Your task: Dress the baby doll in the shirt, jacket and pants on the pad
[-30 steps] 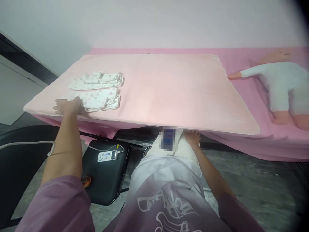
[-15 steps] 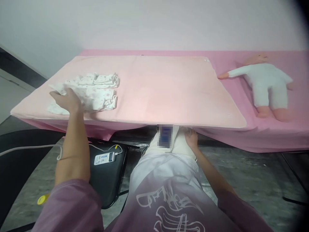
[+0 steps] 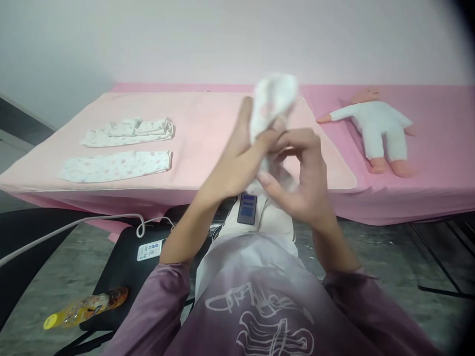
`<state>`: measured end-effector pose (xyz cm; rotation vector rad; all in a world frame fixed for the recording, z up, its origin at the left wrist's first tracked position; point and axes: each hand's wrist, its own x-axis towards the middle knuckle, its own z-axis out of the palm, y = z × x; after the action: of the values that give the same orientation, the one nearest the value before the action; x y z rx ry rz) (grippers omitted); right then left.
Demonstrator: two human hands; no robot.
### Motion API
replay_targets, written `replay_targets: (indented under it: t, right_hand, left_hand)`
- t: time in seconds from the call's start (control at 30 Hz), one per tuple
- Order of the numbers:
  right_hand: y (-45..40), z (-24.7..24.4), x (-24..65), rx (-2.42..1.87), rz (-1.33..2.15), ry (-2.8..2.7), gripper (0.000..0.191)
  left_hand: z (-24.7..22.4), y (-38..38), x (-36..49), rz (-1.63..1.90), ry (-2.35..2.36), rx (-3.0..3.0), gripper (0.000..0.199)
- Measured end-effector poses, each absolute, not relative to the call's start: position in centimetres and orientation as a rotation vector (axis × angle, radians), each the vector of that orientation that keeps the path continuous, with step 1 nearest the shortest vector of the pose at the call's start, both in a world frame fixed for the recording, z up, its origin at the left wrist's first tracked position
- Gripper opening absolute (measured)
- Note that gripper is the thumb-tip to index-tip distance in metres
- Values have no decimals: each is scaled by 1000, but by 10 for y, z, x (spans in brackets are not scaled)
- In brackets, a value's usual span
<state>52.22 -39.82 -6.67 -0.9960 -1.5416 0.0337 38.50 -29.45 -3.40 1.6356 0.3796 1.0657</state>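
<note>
Both hands are raised over the front of the pink table around a white printed baby garment, folded small and blurred by motion. My left hand is closed on it from the left, thumb side up. From the right, my right hand pinches its lower part with bent fingers. Lying on the pale pink pad to the left are two more folded garments: a thicker white printed one at the back and a flatter white printed one in front.
A doll in a white suit lies on the pink cloth at right. On my lap rests a phone. A black stool holds a white cabled device and a bottle with a yellow cap.
My left hand has come from the clothes at left to the middle, bringing a garment. My right hand has risen from my lap and closed on it. The view has shifted slightly.
</note>
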Motion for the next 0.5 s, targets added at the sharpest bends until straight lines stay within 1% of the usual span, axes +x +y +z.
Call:
replay_targets:
  t: [0.03,0.07,0.13,0.17,0.27,0.37,0.5]
  right_hand:
    - [-395,-57,524,-984,43,-1519,41]
    - [-394,-52,527,-982,66,-1496,43]
    - [-397,-49,535,-988,129,-1452,45]
    - [-399,-51,539,-992,151,-1438,45]
    - [-403,-59,553,-977,166,-1401,50]
    - [-398,-68,564,-984,192,-1385,54]
    - [-392,-78,574,-1028,318,-1365,49]
  left_hand:
    - [-29,-302,393,973,300,1599,21]
    - [-25,-307,397,914,240,1578,22]
    - [-20,-308,397,881,175,1642,34]
    - [-20,-308,394,884,163,1718,36]
    - [-22,-306,386,899,139,1934,34]
    - [-26,-305,390,922,167,1994,34]
    - [-35,-298,402,901,78,1998,29]
